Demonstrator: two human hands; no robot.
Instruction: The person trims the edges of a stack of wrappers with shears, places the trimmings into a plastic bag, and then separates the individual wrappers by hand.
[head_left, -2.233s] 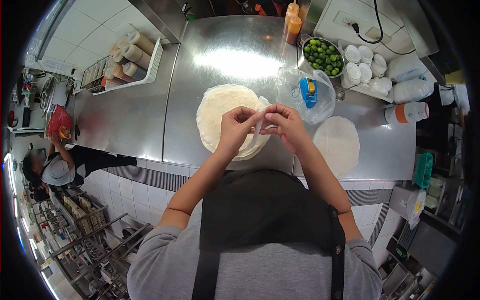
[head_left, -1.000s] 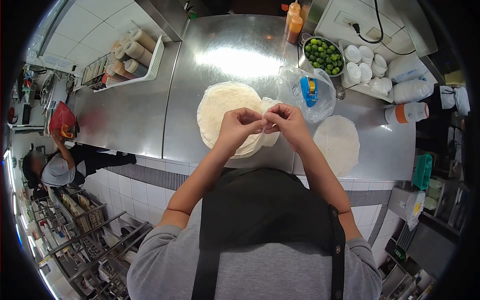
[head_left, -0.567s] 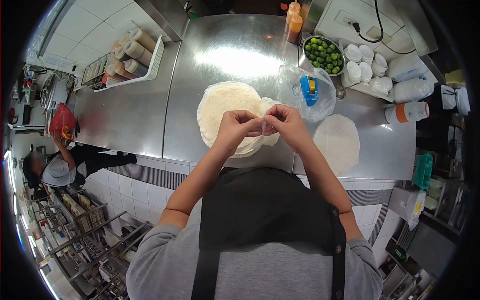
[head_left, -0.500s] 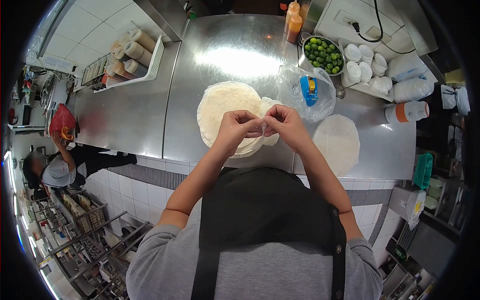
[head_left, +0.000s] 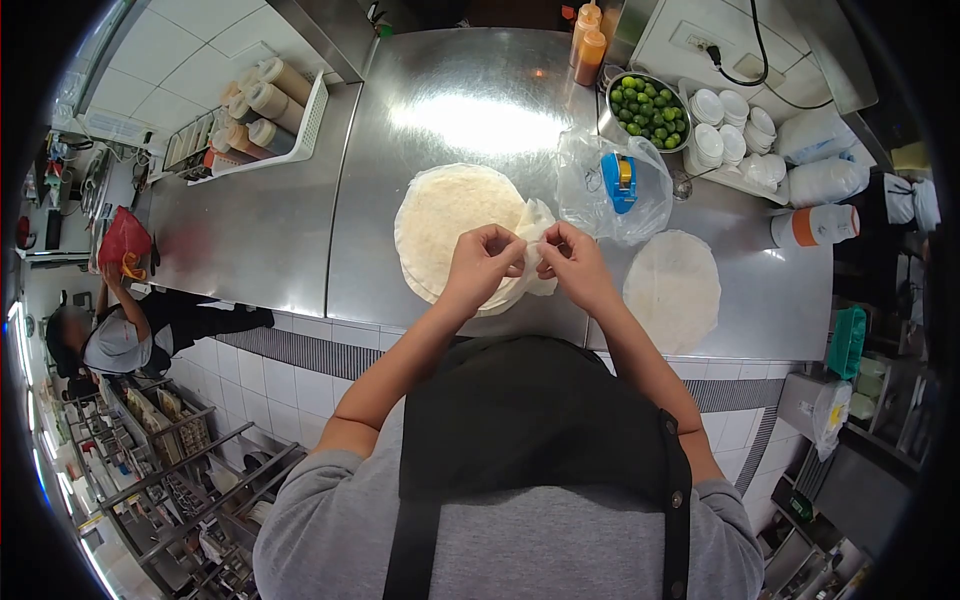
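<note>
A stack of thin round dough sheets (head_left: 458,225) lies on the steel counter in front of me. At its right edge a crumpled, pale dough sheet (head_left: 538,220) is lifted and folded. My left hand (head_left: 482,265) reaches over the right part of the stack, thumb and fingers pinched on the lifted sheet. My right hand (head_left: 575,265) pinches the same sheet from the other side, its fingertips a short gap from the left ones. Farther right, a single round sheet (head_left: 672,290) lies flat on the counter.
Behind my right hand, a blue tape dispenser (head_left: 618,185) rests on a clear plastic bag (head_left: 655,205). A bowl of green limes (head_left: 648,112), stacked white tubs (head_left: 705,145) and sauce bottles (head_left: 590,55) stand at the back. A bottle basket (head_left: 312,125) and another person (head_left: 115,345) are left.
My fingertips, close together before, have moved slightly apart, with the right hand shifted a little right. The pinched sheet now stands up more between and behind them.
</note>
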